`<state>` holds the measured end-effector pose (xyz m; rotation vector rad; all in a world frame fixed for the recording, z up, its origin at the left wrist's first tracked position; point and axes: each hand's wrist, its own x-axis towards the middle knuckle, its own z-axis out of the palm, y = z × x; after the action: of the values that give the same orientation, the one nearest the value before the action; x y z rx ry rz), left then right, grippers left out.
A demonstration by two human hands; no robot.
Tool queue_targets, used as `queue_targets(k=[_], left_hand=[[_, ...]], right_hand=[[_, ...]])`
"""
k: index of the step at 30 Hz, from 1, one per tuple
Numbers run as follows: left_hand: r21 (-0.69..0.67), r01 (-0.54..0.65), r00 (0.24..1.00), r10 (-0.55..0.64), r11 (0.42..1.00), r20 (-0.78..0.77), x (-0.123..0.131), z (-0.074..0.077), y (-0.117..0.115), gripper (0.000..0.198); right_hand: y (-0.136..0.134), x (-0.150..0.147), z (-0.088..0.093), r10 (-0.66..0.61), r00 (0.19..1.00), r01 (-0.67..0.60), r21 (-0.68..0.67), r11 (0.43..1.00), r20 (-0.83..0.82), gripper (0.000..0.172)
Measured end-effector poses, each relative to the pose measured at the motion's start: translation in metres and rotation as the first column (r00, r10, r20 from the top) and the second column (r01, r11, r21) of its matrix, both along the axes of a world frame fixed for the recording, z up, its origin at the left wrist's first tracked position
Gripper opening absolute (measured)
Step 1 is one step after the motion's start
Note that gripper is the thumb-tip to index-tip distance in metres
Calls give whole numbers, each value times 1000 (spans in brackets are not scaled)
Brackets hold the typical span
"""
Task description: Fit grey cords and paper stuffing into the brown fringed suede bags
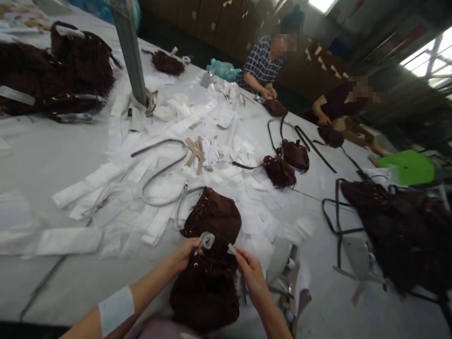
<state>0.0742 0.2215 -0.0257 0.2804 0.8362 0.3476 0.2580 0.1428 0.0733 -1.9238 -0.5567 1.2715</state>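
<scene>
Between my hands lie two dark brown fringed bags, one nearest me [205, 299] and one just beyond it [221, 212]. My left hand [186, 253] is closed on a loop of transparent plastic [208, 240], perhaps tape or wrapping; which of these I cannot tell. Pinched in the fingertips of my right hand [251, 273] is a small pale strip [232, 248], held above the bags. A strap wrapped in pale covering [151, 183] runs from the farther bag in a curve across the table.
White wrapping strips [155, 221] and cardboard pieces [201, 153] litter the table. Brown bags are piled at left [81, 66] and right [399, 226]. A metal post [129, 52] rises at the left. Two people [261, 66] handle bags across the table, near a green plastic item [409, 167].
</scene>
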Motion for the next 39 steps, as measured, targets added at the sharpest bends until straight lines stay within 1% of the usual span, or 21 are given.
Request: queue_targets(k=[2, 3, 5, 9, 11, 15, 19, 21, 23, 26, 28, 30, 32, 34, 37, 39], left_hand=[[-41, -52, 999, 51, 998, -6, 0, 6, -4, 36], [-39, -71, 997, 70, 997, -17, 1, 10, -7, 36], [13, -102, 993, 103, 995, -50, 2, 17, -15, 36], [148, -121, 987, 135, 982, -91, 10, 33, -32, 37], [208, -112, 984, 137, 972, -109, 16, 40, -40, 38], [320, -90, 976, 147, 943, -160, 28, 53, -58, 39], [407, -77, 964, 171, 910, -201, 37, 62, -71, 38], [444, -75, 952, 197, 893, -235, 38, 65, -73, 40], [480, -54, 935, 213, 875, -282, 35, 66, -72, 46], [511, -4, 928, 194, 860, -319, 30, 67, -68, 53], [515, 15, 939, 164, 857, -301, 28, 68, -66, 55], [515, 32, 956, 124, 857, -266, 28, 67, -65, 56], [513, 53, 969, 80, 857, -233, 28, 67, -64, 55], [508, 66, 976, 49, 859, -211, 28, 67, -63, 53], [496, 70, 981, 30, 866, -190, 24, 67, -60, 52], [494, 63, 984, 30, 867, -177, 21, 66, -59, 52]], right_hand=[[-12, -4, -6, 54, 995, -54, -7, 998, -82, 44], [-17, -6, -10, 61, 991, -63, -8, 998, -115, 45], [-24, -6, -20, 74, 987, -74, 8, 997, -145, 45], [-32, -6, -33, 139, 986, -131, 90, 987, -89, 37], [-34, -6, -35, 142, 988, -134, 116, 984, -66, 33], [-38, -5, -33, 156, 987, -147, 151, 978, -49, 28], [-37, -5, -32, 169, 985, -161, 189, 969, -29, 27], [-36, -7, -33, 181, 982, -168, 214, 962, -44, 30], [-36, -9, -34, 209, 975, -186, 238, 953, -74, 34], [-41, -11, -35, 247, 954, -199, 256, 946, -171, 40], [-46, -12, -37, 232, 935, -167, 245, 955, -267, 47], [-50, -12, -38, 169, 929, -104, 205, 973, -330, 51], [-52, -12, -40, 98, 941, -49, 156, 986, -323, 47], [-53, -13, -41, 56, 956, -20, 127, 992, -288, 43], [-53, -17, -41, 43, 970, -16, 118, 993, -238, 42], [-54, -21, -40, 48, 973, -18, 130, 991, -227, 46]])
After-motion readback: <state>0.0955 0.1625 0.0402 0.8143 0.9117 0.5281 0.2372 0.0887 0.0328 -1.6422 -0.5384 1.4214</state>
